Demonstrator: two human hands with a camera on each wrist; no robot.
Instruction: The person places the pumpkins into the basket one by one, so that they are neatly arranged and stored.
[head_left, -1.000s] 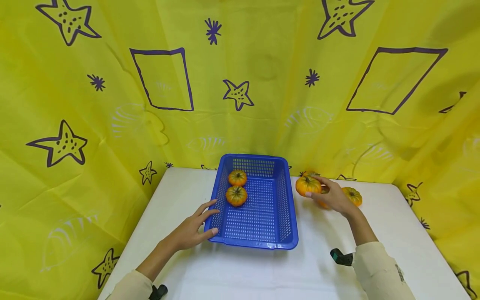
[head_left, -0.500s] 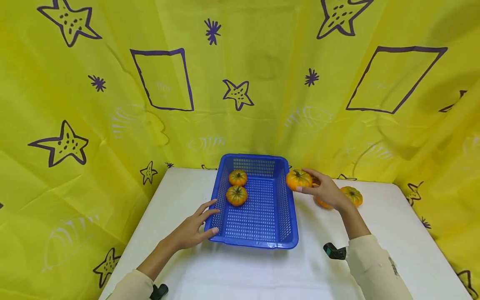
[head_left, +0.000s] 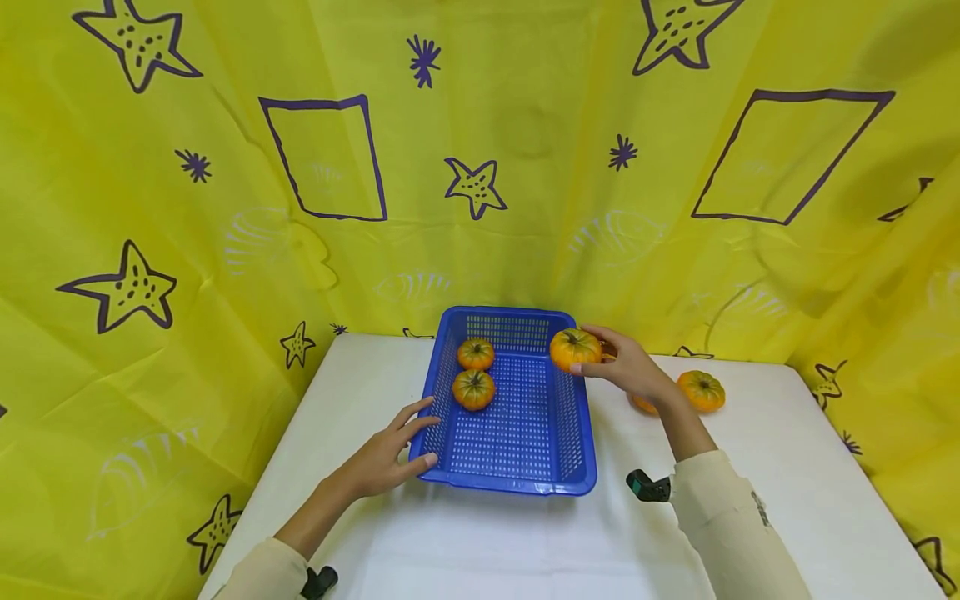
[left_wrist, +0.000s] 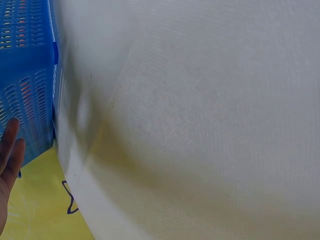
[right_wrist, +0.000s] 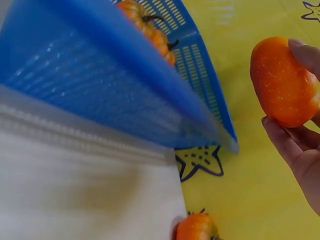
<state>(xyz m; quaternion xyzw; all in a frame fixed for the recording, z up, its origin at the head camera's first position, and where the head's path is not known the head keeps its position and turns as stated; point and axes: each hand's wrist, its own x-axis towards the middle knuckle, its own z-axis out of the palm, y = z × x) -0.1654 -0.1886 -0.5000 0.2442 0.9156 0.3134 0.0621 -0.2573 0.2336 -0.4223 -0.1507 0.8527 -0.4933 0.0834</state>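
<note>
My right hand (head_left: 633, 367) pinches a small orange pumpkin (head_left: 575, 350) between thumb and fingers, up over the right rim of the blue plastic basket (head_left: 517, 486). In the right wrist view the held pumpkin (right_wrist: 280, 82) shows its smooth underside, apart from the basket wall. At the basket's left side, my left hand (head_left: 382, 458) lies with spread, fairly straight fingers at the rim and holds nothing. Two more pumpkins sit along the left inside of the basket: a rear pumpkin (head_left: 476, 354) and a front pumpkin (head_left: 473, 390).
On the white table (head_left: 757, 467) to the right lies another pumpkin (head_left: 701, 392). Beside it a further pumpkin (head_left: 643, 406) is mostly hidden by my right hand. A yellow patterned curtain (head_left: 525, 242) hangs close behind and along both sides.
My right hand has carried its pumpkin leftward from the group on the table to above the basket's right rim. The left hand and basket have stayed put.
</note>
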